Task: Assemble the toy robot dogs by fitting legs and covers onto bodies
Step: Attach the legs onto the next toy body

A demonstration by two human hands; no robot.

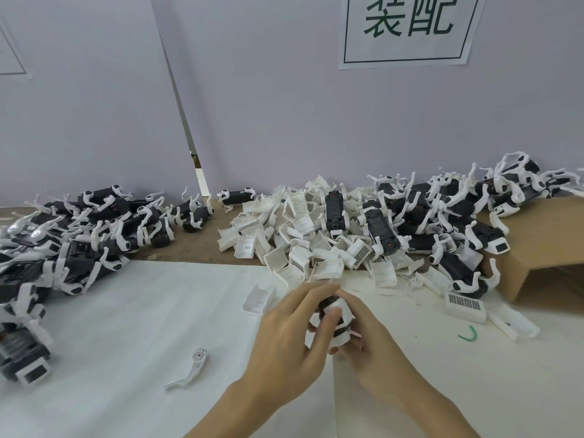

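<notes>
Both hands hold one toy dog body, black with a white cover on it, just above the white sheet in the lower middle. My left hand grips it from the left, thumb pressed on the white cover. My right hand holds it from the right and below; most of the body is hidden by fingers. A loose white leg lies on the sheet to the left. A single white cover lies just beyond my left hand.
A heap of white covers sits at centre back. Black-and-white dogs with legs pile up at the left and at the right. A cardboard box stands at the right. A green wire scrap lies nearby.
</notes>
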